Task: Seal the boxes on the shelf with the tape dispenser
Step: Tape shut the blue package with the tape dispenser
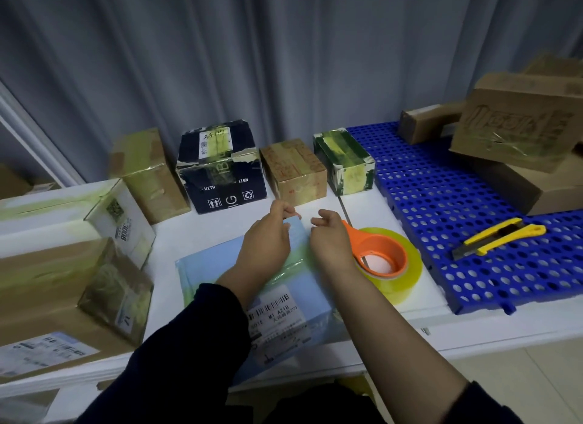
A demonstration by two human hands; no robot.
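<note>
Dark navy long sleeves (195,335) — both pushed up the forearms — hands bare, no gloves.

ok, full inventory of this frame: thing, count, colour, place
Flat light-blue parcel with barcode label: 1, front centre of white shelf, under both hands.
Orange tape dispenser with yellowish clear tape roll: 1, right of parcel.
Yellow utility knives: 2, on blue perforated plastic mat, right.
Small taped boxes: 4, brown, dark navy, brown, green-white, back row.
Large cardboard boxes: at least 2, white and brown, left.
Brown cardboard boxes: several, stacked far right.
Grey curtain: behind.
Left hand: on parcel.
Right hand: beside it, no grip on dispenser.
</note>
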